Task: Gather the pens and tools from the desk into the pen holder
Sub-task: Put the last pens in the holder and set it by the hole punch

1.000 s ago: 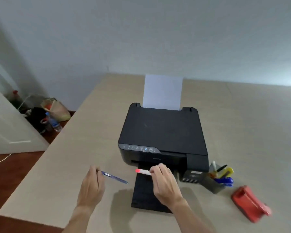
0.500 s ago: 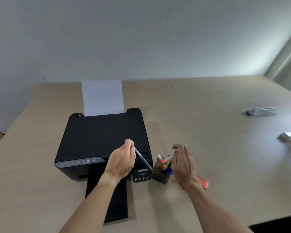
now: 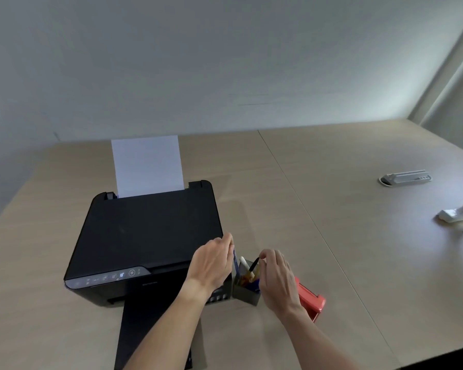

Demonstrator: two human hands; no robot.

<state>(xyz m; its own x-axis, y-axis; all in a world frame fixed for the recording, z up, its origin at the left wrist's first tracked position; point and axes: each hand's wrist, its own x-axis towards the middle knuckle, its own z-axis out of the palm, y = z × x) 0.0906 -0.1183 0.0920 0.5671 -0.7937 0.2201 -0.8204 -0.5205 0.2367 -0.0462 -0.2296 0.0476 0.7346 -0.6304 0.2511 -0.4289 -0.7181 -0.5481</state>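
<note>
two hands over pen holder [image 3: 246, 292]. left hand [image 3: 211, 265] pinching blue pen [image 3: 235, 260] near-upright, tip down to drop in; right hand [image 3: 277, 280] loosely curled, fingertips at black pen [image 3: 254, 263], apparently steadying; actual grip unclear.

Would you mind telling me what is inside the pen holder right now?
The pen holder shows a white pen, a black pen and yellow and blue items. The left hand lowers a blue pen in. Its bottom is hidden.

I see desk [image 3: 318, 198]: pale wood look, smooth, dull. Printer [image 3: 147, 231]: black plastic, top matt, front strip bit shiny. Sheet [image 3: 147, 164]: plain white paper. Pen holder [image 3: 245, 293]: dark plastic, I think. Red thing [image 3: 312, 300]: shiny plastic.
</note>
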